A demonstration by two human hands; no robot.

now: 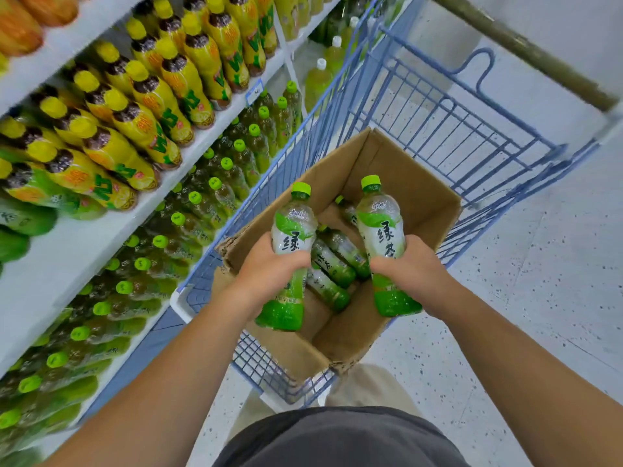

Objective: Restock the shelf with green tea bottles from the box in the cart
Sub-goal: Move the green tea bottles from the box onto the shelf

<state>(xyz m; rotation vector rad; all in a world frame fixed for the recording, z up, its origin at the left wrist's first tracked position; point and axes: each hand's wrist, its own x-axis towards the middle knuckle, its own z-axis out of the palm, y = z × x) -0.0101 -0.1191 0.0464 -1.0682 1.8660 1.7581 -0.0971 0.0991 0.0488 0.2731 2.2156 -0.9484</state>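
Head view, single camera, looking down past both forearms.

1. The left hand point(269, 264) grips the left-hand bottle point(293, 230) at mid-body. Its fingers point(292, 257) are curled round the label. The bottle is roughly upright, green cap away from the person, and is held above the open box.
2. The right hand point(408, 267) grips the right-hand bottle point(382, 227) in the same way, fingers wrapped round the lower label. The bottle is upright, with its base over the box's near right edge.
3. The cardboard box point(404, 183) sits inside the blue wire cart point(438, 106) with its flaps open. The loose bottles point(333, 261) lie on their sides at the bottom of it, between the two held bottles. Their number cannot be told.
4. The shelf point(84, 237) stands to the left, just beside the cart. Its lower tier carries the shelved green tea bottles point(188, 214) in rows, green caps showing.
5. The tier above carries the yellow-capped bottles point(145, 106). Orange-coloured stock point(20, 28) sits at the top left, blurred.
6. The speckled floor point(539, 281) shows to the right of the cart.
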